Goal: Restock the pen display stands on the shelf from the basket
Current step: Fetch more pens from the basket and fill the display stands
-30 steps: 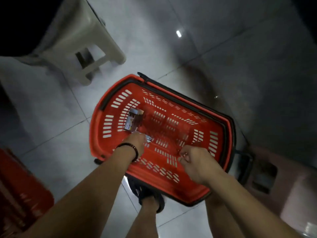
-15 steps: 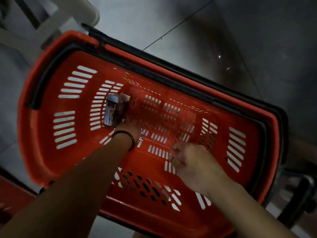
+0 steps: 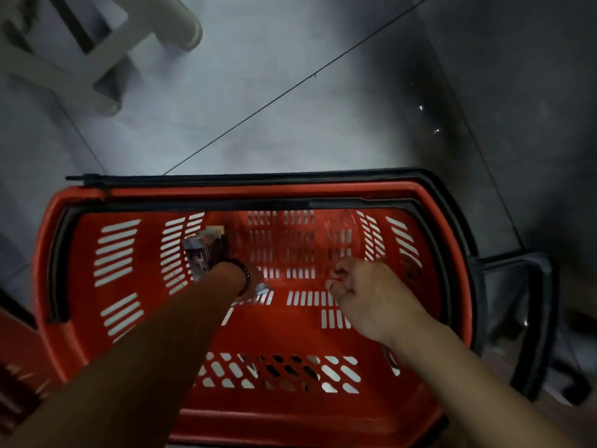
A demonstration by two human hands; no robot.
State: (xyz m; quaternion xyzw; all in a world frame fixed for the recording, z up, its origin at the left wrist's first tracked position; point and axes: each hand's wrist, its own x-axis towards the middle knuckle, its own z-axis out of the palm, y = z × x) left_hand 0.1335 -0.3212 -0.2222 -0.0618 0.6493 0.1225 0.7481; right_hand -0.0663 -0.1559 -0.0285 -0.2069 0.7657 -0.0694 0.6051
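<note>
Grey floor tiles (image 3: 290,92) are seen from above, with a pale plastic stool (image 3: 97,59) at the upper left. A red slotted basket (image 3: 42,253) with black handles (image 3: 452,205) is set on the floor below the camera. Both forearms are extended into the basket.

The left hand (image 3: 255,279) is largely hidden behind its own wrist, on which a dark bracelet (image 3: 246,279) is worn; its grip cannot be told. A small printed box (image 3: 202,253) is located just beside that wrist, against the basket's left inner wall. Whether the box is held cannot be determined.

The right hand (image 3: 365,295) is positioned over the basket floor, well apart from the box. Its fingers are curled inward in a loose clench, and nothing is seen within them.
</note>
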